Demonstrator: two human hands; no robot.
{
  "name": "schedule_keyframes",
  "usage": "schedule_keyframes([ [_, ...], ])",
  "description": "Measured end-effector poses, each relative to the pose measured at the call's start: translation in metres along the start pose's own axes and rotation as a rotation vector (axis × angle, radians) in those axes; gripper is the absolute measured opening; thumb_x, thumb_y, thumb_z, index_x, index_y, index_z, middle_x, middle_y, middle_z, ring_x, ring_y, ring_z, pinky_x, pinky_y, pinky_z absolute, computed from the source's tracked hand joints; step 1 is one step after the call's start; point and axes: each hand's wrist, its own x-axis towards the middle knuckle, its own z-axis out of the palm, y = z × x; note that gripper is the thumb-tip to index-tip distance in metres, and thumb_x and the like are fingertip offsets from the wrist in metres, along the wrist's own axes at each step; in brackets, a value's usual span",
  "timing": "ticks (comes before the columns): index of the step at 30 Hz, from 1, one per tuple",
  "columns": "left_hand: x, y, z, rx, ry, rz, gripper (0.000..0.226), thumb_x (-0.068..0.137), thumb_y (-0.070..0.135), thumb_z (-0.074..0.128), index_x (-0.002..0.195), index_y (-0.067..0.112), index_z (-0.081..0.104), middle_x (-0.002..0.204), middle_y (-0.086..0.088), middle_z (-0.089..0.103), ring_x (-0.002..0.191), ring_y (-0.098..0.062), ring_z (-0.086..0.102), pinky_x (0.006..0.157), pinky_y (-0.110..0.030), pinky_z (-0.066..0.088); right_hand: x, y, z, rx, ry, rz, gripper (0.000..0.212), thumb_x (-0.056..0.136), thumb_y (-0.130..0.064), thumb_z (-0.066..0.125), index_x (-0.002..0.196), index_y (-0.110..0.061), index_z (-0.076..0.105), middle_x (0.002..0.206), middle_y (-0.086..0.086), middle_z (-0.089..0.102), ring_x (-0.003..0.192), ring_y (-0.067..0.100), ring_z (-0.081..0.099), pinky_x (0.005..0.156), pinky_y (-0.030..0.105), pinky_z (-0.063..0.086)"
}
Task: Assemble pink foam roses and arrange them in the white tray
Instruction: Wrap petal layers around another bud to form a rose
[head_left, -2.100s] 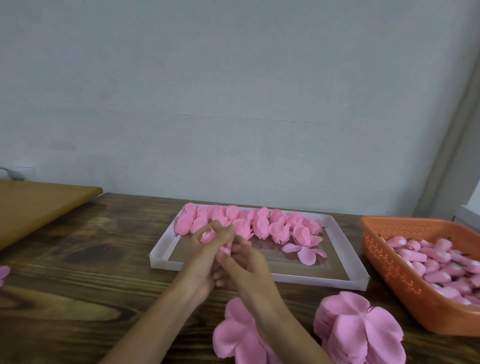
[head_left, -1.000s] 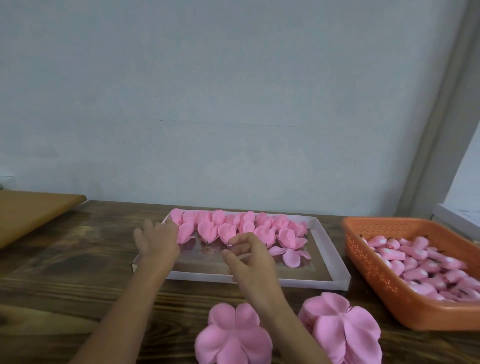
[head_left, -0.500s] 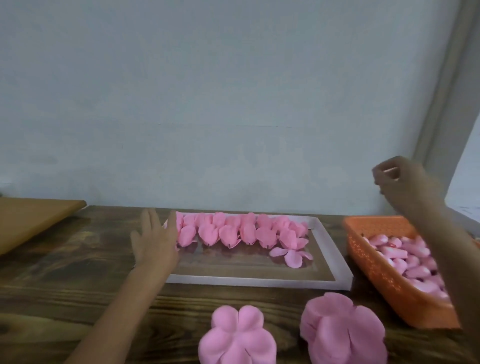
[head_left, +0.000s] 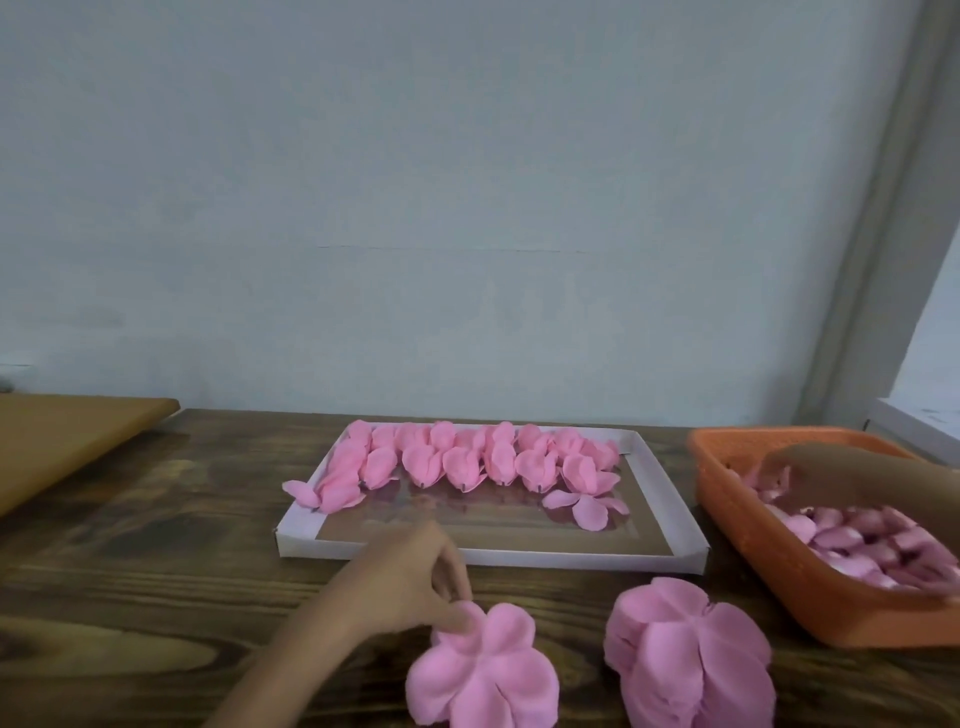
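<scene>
A white tray (head_left: 670, 499) lies on the wooden table with several finished pink foam roses (head_left: 462, 460) lined along its far side; one loose flat petal piece (head_left: 587, 506) lies at its right. In front of the tray sit two stacks of flat pink petal cut-outs, a left one (head_left: 483, 670) and a thicker right one (head_left: 685, 649). My left hand (head_left: 410, 582) pinches the top edge of the left stack. My right hand (head_left: 841, 480) reaches down into the orange basket (head_left: 810, 603) of pink rose buds (head_left: 872, 545); its fingers are blurred.
A light brown board (head_left: 67, 441) lies at the table's far left. A pale wall stands right behind the table. A window frame (head_left: 914, 426) is at the far right, behind the basket.
My left hand came off the tray's left side and down to the left petal stack. My right hand dropped from mid-air above the basket into it. One rose now overhangs the tray's left edge.
</scene>
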Motion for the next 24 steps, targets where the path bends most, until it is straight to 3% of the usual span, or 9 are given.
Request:
schedule_keyframes([
  [2,0.000,-0.001,-0.002,-0.009,0.022,0.015,0.006,0.075,0.019,0.086,0.078,0.020,0.082,0.076,0.007,0.078,0.069,-0.001,0.069,0.063,-0.020,0.052,0.001,-0.004,0.002,-0.059,0.031,-0.026,0.034,0.096,-0.030,0.068,0.129,-0.026,0.065,0.112,-0.012,0.065,0.086,-0.001,0.055,0.065,0.003,0.042],
  [4,-0.001,-0.003,-0.002,-0.014,0.043,0.010,0.007,0.073,0.017,0.084,0.076,0.021,0.080,0.071,0.007,0.077,0.066,-0.006,0.072,0.062,-0.019,0.052,0.003,-0.003,0.004,-0.060,0.041,-0.032,0.034,0.093,-0.029,0.070,0.127,-0.029,0.065,0.100,-0.017,0.060,0.082,-0.003,0.055,0.063,0.002,0.041],
  [6,-0.002,-0.004,0.000,-0.005,0.056,0.008,0.007,0.073,0.017,0.082,0.076,0.021,0.078,0.069,0.007,0.077,0.066,-0.011,0.074,0.060,-0.020,0.053,0.001,0.004,0.003,-0.023,0.017,-0.038,0.041,0.089,-0.029,0.076,0.127,-0.033,0.062,0.103,-0.020,0.059,0.082,-0.009,0.055,0.064,-0.001,0.042],
  [11,-0.003,-0.006,-0.001,-0.025,0.136,0.046,0.009,0.072,0.029,0.087,0.075,0.030,0.079,0.073,0.022,0.074,0.070,0.005,0.068,0.059,-0.013,0.047,0.004,0.025,0.001,-0.088,0.010,-0.070,0.047,0.086,-0.033,0.078,0.128,-0.035,0.057,0.106,-0.022,0.058,0.086,-0.011,0.055,0.069,-0.002,0.042],
  [15,-0.001,-0.006,-0.004,-0.156,0.142,0.015,0.014,0.073,0.024,0.092,0.076,0.027,0.079,0.074,0.016,0.076,0.059,-0.001,0.068,0.050,-0.015,0.049,0.008,0.029,0.001,-0.200,0.105,-0.080,0.018,0.093,-0.037,0.066,0.109,-0.043,0.060,0.099,-0.020,0.062,0.090,-0.005,0.058,0.079,0.009,0.045],
  [17,-0.001,-0.007,-0.005,-0.144,0.109,0.028,0.016,0.073,0.027,0.092,0.082,0.028,0.079,0.075,0.016,0.076,0.059,0.002,0.067,0.051,-0.014,0.047,0.012,0.028,0.000,-0.307,0.157,-0.055,0.008,0.098,-0.037,0.056,0.104,-0.037,0.061,0.102,-0.015,0.064,0.096,0.004,0.061,0.086,0.020,0.048],
  [20,-0.001,-0.007,-0.003,-0.065,0.009,0.073,0.021,0.074,0.033,0.089,0.093,0.030,0.081,0.078,0.017,0.076,0.066,0.006,0.065,0.057,-0.009,0.043,0.016,0.030,-0.004,-0.341,0.198,-0.103,0.012,0.104,-0.032,0.049,0.096,-0.029,0.058,0.101,-0.006,0.066,0.096,0.014,0.064,0.083,0.027,0.050],
  [24,0.000,-0.004,0.000,-0.052,0.009,0.117,0.009,0.075,0.022,0.084,0.083,0.028,0.082,0.075,0.015,0.076,0.063,0.005,0.062,0.056,-0.009,0.041,0.014,0.031,-0.006,-0.330,0.170,-0.113,0.019,0.107,-0.036,0.046,0.101,-0.025,0.062,0.092,-0.007,0.067,0.086,0.014,0.065,0.076,0.025,0.051],
])
